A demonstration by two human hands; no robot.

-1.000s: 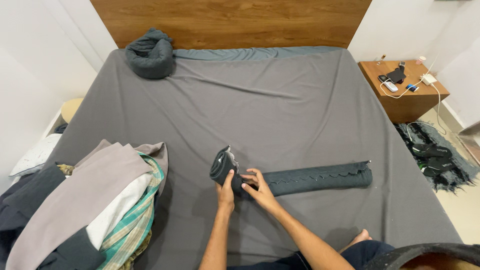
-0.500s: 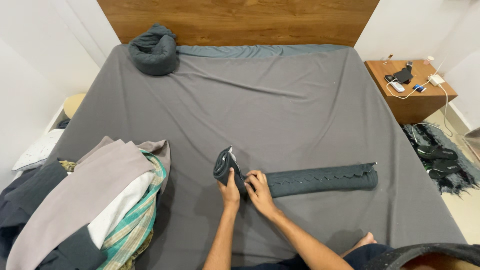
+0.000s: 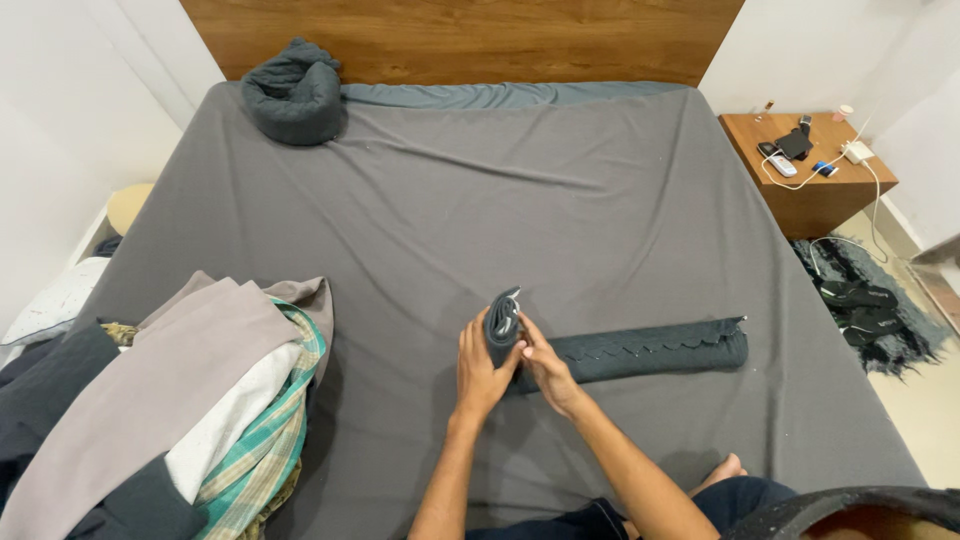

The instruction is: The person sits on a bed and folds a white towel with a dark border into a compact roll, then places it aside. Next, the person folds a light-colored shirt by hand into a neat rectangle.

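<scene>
A long dark grey-blue cloth (image 3: 640,351), folded into a narrow strip with a scalloped edge, lies on the grey bed sheet (image 3: 520,210). Its left end is rolled into a tight coil (image 3: 502,323). My left hand (image 3: 480,366) cups that coil from the left and below. My right hand (image 3: 540,360) presses against the coil from the right, fingers on the strip where it meets the roll. Both hands hold the rolled end.
A pile of clothes (image 3: 190,400) in grey, white and green plaid sits at the bed's left front. A bundled dark cloth (image 3: 295,95) rests by the wooden headboard (image 3: 460,35). A wooden nightstand (image 3: 815,170) with small devices stands right, slippers (image 3: 860,305) on the floor below.
The coil has been turned a little further along the strip to the right. My hands stay on the rolled end in nearly the same grip.
</scene>
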